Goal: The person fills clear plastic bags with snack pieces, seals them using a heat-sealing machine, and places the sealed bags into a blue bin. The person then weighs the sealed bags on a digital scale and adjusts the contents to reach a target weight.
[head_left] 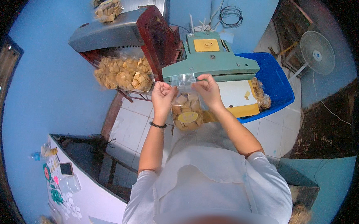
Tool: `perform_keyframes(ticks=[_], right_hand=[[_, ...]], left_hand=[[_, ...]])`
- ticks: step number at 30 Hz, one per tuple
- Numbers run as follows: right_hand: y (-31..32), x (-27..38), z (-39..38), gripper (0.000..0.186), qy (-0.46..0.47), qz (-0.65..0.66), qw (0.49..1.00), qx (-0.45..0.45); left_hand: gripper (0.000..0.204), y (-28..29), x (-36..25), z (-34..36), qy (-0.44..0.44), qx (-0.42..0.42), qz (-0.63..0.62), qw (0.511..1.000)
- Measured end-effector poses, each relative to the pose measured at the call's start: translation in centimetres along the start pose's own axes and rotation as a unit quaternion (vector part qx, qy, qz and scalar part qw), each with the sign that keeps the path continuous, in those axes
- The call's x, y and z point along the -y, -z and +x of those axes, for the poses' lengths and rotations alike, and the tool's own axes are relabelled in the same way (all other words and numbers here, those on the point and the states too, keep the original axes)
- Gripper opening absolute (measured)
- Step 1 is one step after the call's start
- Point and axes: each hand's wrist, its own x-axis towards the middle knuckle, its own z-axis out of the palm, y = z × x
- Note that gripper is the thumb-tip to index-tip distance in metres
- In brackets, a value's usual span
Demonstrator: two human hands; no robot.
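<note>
A clear plastic bag of square tan chips (186,108), with a yellow oval label on its front, hangs between my hands. My left hand (163,96) pinches the bag's top at its left corner. At the right corner my right hand (208,90) has its fingers closed on the plastic. The flat, unfilled top of the bag reaches up to the jaw of a green bag sealer (212,67); whether it lies between the jaws I cannot tell.
A metal bin (107,36) at the left holds many filled bags (125,73). Right of the sealer, a blue tub (285,82) contains more bags beside a white and yellow board (237,96). A fan (317,52) stands far right, a white table (83,199) lower left.
</note>
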Motion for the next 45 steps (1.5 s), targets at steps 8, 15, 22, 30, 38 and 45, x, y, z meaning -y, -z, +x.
perform_keyframes(ticks=[8,15,22,30,38,45], right_hand=[[-1.1,-3.0,-1.7,0.037,-0.026,-0.023,0.999,-0.007],[-2.7,-6.6,2.4,0.036,-0.117,0.013,0.981,0.154],[-5.5,-8.5,7.8,0.042,-0.164,-0.044,0.967,0.189],[-3.5,-5.2,3.1,0.036,-0.139,0.024,0.990,-0.023],[-0.6,-3.4,1.3,0.030,-0.173,0.099,0.978,-0.060],[0.5,3.8,-4.1,0.013,0.044,-0.055,0.997,0.025]], left_hand=[[0.026,3.0,5.7,-0.3,0.007,-0.003,0.136,0.991],[0.059,1.5,7.8,-7.9,0.019,-0.124,-0.050,0.991],[0.063,1.1,5.6,-5.0,0.085,-0.148,-0.232,0.958],[0.058,1.1,5.3,-1.4,0.064,-0.084,-0.154,0.982],[0.033,-0.1,5.3,0.1,0.104,-0.057,-0.116,0.986],[0.031,-0.8,-0.4,-3.3,-0.027,-0.007,-0.158,0.987]])
